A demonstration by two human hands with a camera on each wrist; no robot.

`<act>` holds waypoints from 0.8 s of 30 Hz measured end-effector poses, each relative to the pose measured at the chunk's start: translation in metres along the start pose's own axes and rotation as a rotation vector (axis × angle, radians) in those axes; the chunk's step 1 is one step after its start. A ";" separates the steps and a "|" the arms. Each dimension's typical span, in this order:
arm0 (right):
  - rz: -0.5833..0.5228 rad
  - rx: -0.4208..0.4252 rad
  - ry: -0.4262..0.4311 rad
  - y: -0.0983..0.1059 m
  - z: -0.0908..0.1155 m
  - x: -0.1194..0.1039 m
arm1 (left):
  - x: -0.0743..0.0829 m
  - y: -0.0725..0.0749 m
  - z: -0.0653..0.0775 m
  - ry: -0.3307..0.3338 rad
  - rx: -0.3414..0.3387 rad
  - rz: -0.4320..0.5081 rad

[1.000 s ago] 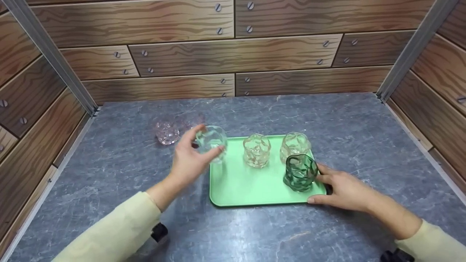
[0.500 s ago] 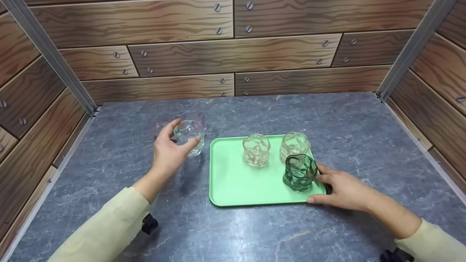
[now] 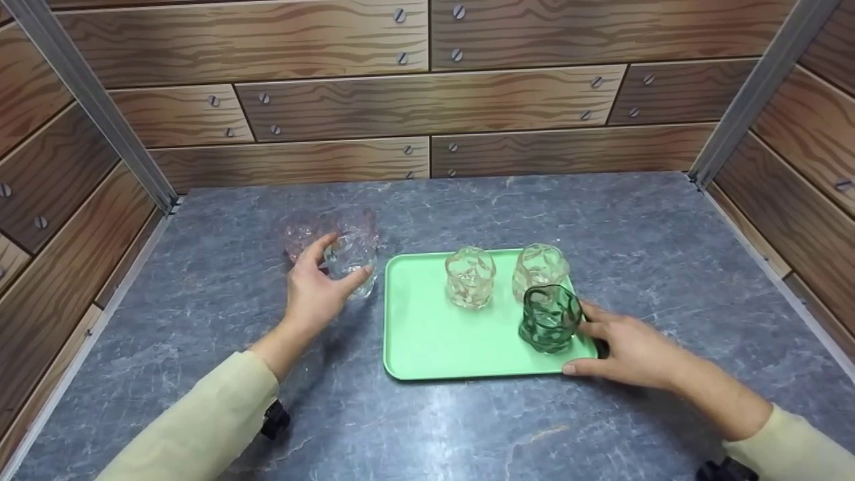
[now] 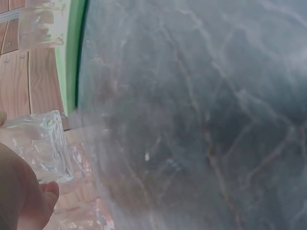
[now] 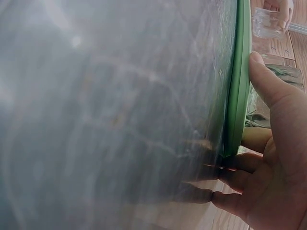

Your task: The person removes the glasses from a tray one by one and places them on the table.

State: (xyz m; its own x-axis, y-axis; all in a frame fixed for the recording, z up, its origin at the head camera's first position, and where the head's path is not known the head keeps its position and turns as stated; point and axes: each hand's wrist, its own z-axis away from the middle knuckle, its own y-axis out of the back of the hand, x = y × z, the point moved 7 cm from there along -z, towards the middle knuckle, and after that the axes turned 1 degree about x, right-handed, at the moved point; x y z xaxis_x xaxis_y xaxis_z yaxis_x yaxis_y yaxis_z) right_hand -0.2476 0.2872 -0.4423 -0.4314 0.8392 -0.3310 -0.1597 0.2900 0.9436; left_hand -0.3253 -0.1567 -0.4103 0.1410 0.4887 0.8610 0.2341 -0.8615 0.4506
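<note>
At the far left of the blue-grey marbled table [image 3: 434,427], a pale pink glass [image 3: 296,235] stands with its near right side partly covered by fingers, and a second pink glass [image 3: 369,219] shows faintly behind the glass being held. The left hand [image 3: 315,288] holds that colourless glass [image 3: 351,257] between thumb and fingers, curved round its two sides; it is fully see-through, with dented, rippled walls and a thick bright base, and it is upright, just left of the green tray [image 3: 427,347]. I cannot tell for certain whether its base touches the table. The tray is a smooth, light green rectangle with rounded corners and a low rim. At its far middle stands a clear glass [image 3: 470,279] with dimpled walls, looking faintly warm in tint, and to the right a similar clear tumbler [image 3: 541,264] stands in the far right corner. In front of that one, overlapping it from this view, is a dark green glass [image 3: 551,319] with a wavy rim and bulging, lumpy sides. The right hand [image 3: 631,349] grips the tray's near right corner, thumb on the rim and fingers along the right edge, beside the dark green glass
</note>
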 end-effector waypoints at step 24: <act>-0.002 -0.016 -0.008 0.000 0.000 0.002 | -0.011 -0.010 0.001 -0.017 0.005 -0.007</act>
State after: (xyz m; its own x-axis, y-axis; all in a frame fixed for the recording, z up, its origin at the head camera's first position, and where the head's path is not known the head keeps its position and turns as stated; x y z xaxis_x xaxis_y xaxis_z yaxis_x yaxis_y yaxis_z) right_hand -0.2483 0.2884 -0.4432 -0.4242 0.8421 -0.3331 -0.1747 0.2849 0.9425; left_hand -0.3278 -0.1538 -0.4249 0.1555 0.4971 0.8536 0.2395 -0.8573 0.4556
